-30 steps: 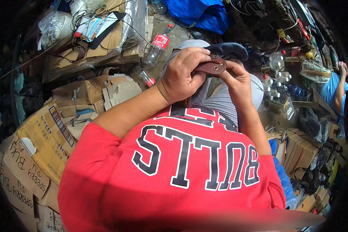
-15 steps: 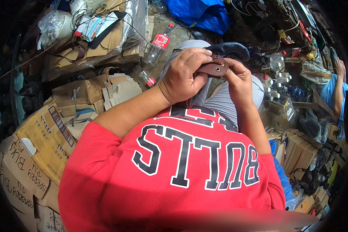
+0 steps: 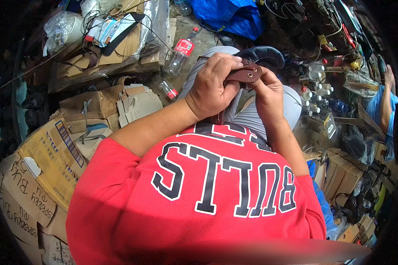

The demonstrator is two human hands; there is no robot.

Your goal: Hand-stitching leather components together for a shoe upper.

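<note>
Over my lap I hold a brown leather shoe piece (image 3: 245, 76), with stitching along its rounded edge and small metal eyelets. My left hand (image 3: 213, 84) is closed round its left side, the thumb below and the fingers on top. At its right edge, my right hand (image 3: 269, 95) pinches the leather between thumb and fingers. A narrow brown strip hangs below my left hand. Just beyond the leather lies a dark, rounded shoe-like thing (image 3: 269, 56) by my knees. The fingertips of both hands are partly hidden.
Clear plastic bottles (image 3: 180, 55) with red caps lie left of my knees. Cardboard boxes (image 3: 53, 154) crowd my left. Several small bottles (image 3: 316, 84) stand to the right. A blue sheet (image 3: 227, 17) lies ahead. Another person's arm (image 3: 387, 95) shows at far right.
The brown leather piece has tilted a little, so its rounded end lies flatter. My right hand has shifted slightly left and down along its edge; both hands keep their hold.
</note>
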